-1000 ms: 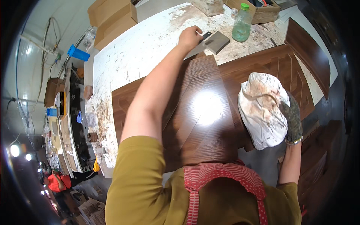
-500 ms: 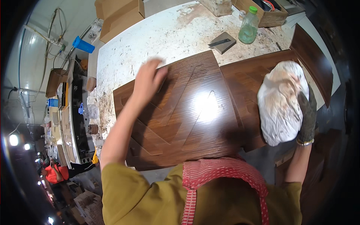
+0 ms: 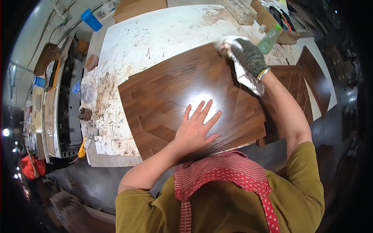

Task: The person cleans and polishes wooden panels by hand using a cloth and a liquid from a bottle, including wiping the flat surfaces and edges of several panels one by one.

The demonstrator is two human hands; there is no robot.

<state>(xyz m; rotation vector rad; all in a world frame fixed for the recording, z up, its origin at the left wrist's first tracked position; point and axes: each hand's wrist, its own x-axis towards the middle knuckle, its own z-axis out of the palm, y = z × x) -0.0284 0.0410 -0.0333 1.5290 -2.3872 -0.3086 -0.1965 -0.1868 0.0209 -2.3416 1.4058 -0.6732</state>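
A dark brown wooden panel [image 3: 167,93] with an inlaid pattern lies on the stained white worktable [image 3: 155,35]. My left hand [image 3: 196,130] is bare and rests flat on the panel's near part, fingers spread. My right hand [image 3: 248,56] wears a dark knitted glove and clutches a white cloth [image 3: 243,73] against the panel's far right corner. A second brown panel [image 3: 291,97] lies under my right forearm, to the right.
A green-capped clear bottle [image 3: 269,39] and a wooden box [image 3: 272,17] stand at the table's far right. A third dark panel [image 3: 316,79] lies beyond. A blue cup [image 3: 91,19] and cluttered shelving [image 3: 58,97] sit to the left.
My right hand carried the cloth from the right-hand panel up to the main panel's far corner. My left hand drew back from the far table edge and now lies flat near me.
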